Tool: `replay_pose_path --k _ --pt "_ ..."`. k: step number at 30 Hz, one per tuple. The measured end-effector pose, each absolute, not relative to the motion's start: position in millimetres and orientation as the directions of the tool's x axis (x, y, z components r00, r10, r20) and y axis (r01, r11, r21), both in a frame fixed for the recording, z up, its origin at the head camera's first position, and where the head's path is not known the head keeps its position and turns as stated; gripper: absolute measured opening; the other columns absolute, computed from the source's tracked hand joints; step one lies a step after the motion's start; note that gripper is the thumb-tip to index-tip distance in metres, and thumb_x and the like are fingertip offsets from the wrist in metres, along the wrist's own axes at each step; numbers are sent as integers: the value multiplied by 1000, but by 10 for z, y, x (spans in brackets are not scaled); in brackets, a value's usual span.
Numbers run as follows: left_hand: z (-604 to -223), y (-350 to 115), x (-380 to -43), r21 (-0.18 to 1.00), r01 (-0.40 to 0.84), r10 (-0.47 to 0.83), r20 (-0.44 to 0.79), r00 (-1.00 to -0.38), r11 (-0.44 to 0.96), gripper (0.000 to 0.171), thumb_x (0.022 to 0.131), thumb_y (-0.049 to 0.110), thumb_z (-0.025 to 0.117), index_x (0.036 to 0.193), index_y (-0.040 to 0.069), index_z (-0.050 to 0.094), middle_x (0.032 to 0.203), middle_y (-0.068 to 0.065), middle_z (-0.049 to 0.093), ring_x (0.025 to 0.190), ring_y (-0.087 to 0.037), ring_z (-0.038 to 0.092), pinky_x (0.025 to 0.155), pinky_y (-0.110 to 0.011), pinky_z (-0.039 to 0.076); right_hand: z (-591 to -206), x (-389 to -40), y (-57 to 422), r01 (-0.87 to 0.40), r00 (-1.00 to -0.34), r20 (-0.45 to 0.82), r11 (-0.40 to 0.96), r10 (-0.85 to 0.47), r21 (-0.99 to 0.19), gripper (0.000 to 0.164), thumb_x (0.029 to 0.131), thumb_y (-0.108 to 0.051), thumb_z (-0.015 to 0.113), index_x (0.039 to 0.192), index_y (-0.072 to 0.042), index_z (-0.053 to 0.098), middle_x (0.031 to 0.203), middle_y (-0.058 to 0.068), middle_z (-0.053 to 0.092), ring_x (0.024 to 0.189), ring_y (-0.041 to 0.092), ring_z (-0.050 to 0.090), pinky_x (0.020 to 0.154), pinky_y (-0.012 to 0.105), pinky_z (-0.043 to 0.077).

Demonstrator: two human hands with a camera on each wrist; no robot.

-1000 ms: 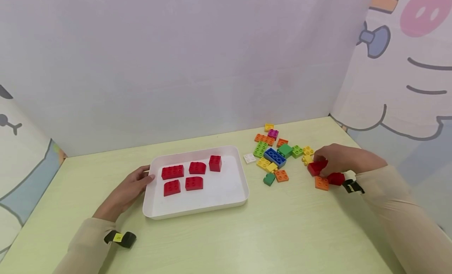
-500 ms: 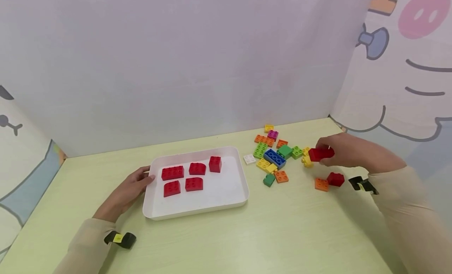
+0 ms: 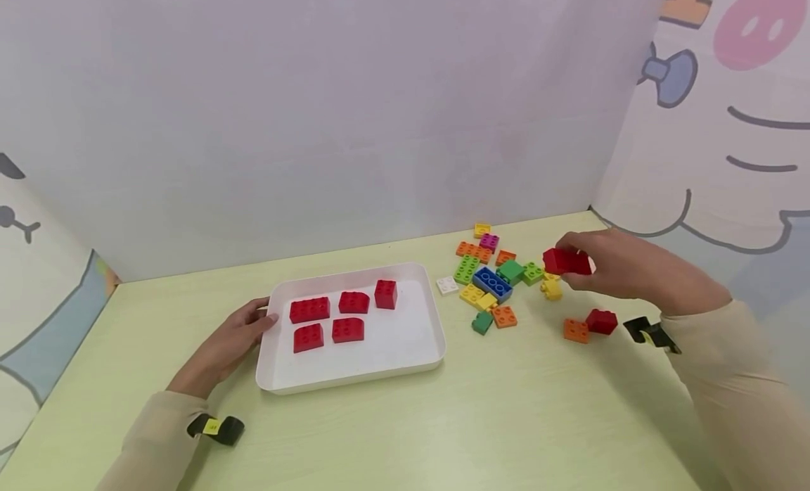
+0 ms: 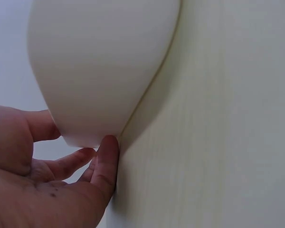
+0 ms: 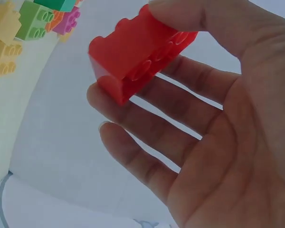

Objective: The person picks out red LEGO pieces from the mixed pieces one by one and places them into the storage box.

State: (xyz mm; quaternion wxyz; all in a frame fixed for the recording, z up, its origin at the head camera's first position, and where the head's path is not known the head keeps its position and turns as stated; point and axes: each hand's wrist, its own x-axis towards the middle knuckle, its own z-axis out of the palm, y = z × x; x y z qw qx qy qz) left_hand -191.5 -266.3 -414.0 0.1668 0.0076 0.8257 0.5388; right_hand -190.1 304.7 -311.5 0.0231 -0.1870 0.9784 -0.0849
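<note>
Above the right side of the table, my right hand [image 3: 623, 269] holds a long red building brick [image 3: 572, 262] between thumb and fingers. In the right wrist view the red brick [image 5: 133, 52] is tilted, with its hollow underside partly showing. My left hand [image 3: 230, 340] grips the left end of a white tray [image 3: 399, 347], thumb over the rim. The left wrist view shows fingers [image 4: 104, 164] against the tray's outer wall [image 4: 99, 71]. Several red bricks [image 3: 310, 309] lie in the tray. Below my right hand, another red brick [image 3: 602, 321] touches an orange brick [image 3: 576, 330] on the table.
Between tray and right hand lies a loose group of bricks, among them a blue one [image 3: 492, 283], a light green one [image 3: 467, 269], a dark green one [image 3: 483, 321] and a white one [image 3: 446, 285]. A yellow piece [image 3: 551, 288] lies nearest the held brick. A pale wall [image 3: 354, 139] stands behind.
My right hand has lifted the long red brick off the table beside the orange brick and moved it up, then slightly left. The left hand and tray have stayed put.
</note>
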Motion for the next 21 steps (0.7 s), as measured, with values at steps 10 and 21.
replay_pose_path --k 10,21 --pt "-4160 -2650 -1922 892 -174 182 -269 -946 417 61 109 24 48 158 0 21 145 -24 38 125 -33 43 97 -25 46 -3010 -1847 2871 -387 -922 56 897 -384 -214 45 87 -19 79 124 -10 57 105 4 68 85 18 60 69 33 55" --pt "-4173 -2642 -1917 892 -156 187 -254 -949 424 61 109 24 48 157 -1 22 143 -23 40 123 -32 45 97 -27 47 -2881 -1822 2701 -462 -886 149 865 -440 -194 55 91 -19 76 141 -14 53 108 5 68 94 23 63 73 38 59"
